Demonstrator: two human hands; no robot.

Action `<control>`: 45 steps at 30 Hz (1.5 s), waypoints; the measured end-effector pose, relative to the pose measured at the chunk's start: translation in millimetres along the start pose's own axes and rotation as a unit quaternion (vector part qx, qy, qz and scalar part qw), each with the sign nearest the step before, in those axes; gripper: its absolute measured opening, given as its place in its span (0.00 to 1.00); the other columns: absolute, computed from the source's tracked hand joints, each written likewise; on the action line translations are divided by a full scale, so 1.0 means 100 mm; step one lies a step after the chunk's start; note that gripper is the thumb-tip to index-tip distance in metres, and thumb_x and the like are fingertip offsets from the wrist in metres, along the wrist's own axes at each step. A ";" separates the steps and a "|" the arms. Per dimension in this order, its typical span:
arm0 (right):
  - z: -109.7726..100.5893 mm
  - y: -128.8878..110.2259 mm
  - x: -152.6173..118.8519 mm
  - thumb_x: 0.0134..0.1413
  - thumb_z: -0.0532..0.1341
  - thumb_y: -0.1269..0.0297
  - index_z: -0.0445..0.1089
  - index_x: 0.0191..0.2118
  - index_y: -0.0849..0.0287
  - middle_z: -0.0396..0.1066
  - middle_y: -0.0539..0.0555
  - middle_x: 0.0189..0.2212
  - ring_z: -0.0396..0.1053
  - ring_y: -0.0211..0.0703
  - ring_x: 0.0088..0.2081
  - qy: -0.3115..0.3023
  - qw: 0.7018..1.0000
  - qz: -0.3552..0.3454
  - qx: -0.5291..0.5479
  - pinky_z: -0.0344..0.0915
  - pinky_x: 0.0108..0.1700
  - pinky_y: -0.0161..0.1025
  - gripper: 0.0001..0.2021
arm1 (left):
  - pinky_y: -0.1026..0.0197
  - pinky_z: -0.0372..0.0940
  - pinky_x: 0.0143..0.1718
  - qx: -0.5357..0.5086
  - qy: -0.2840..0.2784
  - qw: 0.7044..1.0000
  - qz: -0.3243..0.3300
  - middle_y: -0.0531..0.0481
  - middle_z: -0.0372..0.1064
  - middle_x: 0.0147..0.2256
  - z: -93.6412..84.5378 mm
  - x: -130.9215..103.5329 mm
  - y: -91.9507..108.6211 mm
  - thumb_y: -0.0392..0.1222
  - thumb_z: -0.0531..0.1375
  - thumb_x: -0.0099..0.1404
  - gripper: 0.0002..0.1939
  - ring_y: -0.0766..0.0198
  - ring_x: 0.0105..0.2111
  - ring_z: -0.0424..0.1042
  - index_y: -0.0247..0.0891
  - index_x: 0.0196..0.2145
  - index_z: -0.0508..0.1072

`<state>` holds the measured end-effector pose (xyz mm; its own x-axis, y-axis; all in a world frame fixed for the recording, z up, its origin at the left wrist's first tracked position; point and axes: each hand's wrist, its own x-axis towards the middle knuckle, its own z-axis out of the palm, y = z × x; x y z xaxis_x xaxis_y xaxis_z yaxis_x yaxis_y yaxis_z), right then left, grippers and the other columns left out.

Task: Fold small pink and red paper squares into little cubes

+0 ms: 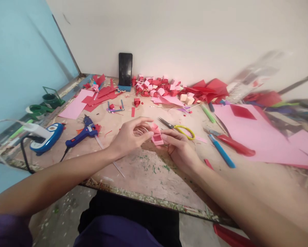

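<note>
Dark purple clothing [115,231] fills the bottom of the view, below the rough near edge of the desk [140,187]. Two bare forearms reach in over that edge from its left and right. A thin whitish stick [118,168] lies slantwise left of centre, partly behind the left forearm.

Over the middle of the desk, a small pink paper box [157,138] sits between the fingertips of both hands, its hollow facing up and a flap standing on its far side. The right hand [183,149] pinches the box's right side, thumb above and curled fingers beneath. The left hand [130,135] is half open, fingers arched, its thumb tip at the box's left side; whether it grips cannot be told.

Just beyond the right hand lie yellow-handled scissors [181,129], blades toward the box. Toward the right edge are a blue pen-like tool [222,151], a red-handled tool [236,144] and a large pink sheet [269,137]. Toward the left edge lie a blue glue gun [85,133] and a blue power strip [48,137].

Along the far edge, red and pink paper cubes [156,85] form a heap; left of it, a black phone [125,68] stands upright in a blue stand [124,88].
</note>
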<state>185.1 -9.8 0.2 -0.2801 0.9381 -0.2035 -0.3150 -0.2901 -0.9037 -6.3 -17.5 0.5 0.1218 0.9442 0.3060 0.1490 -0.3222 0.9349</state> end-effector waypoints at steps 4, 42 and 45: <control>-0.01 -0.01 0.01 0.43 0.75 0.67 0.82 0.34 0.59 0.79 0.53 0.30 0.75 0.41 0.30 -0.006 1.000 -0.011 0.011 0.76 0.35 0.36 0.08 | 0.59 0.73 0.43 -0.018 -0.026 0.999 -0.024 0.44 0.81 0.41 -0.01 0.03 -0.02 0.37 0.65 0.63 0.10 0.60 0.40 0.79 0.34 0.43 0.79; 0.06 -0.03 -0.13 0.58 0.66 0.64 0.80 0.37 0.57 0.81 0.55 0.33 0.78 0.48 0.34 0.051 0.893 -0.228 -0.384 0.74 0.38 0.43 0.05 | 0.60 0.71 0.40 0.087 -0.073 0.993 0.017 0.46 0.81 0.41 0.01 -0.01 0.01 0.38 0.65 0.64 0.07 0.60 0.39 0.78 0.37 0.40 0.82; 0.08 -0.06 -0.13 0.57 0.66 0.64 0.79 0.35 0.57 0.81 0.55 0.33 0.78 0.47 0.33 0.054 0.914 -0.194 -0.352 0.72 0.36 0.41 0.05 | 0.60 0.71 0.42 0.047 -0.078 0.996 0.006 0.45 0.80 0.43 0.01 0.00 0.01 0.37 0.64 0.65 0.07 0.60 0.41 0.78 0.37 0.40 0.81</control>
<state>183.9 -22.0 11.5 -0.1678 0.9687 0.1830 0.3011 0.2271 -0.9262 -5.4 -17.7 1.3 0.2742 0.9205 0.2783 0.2377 -0.3453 0.9079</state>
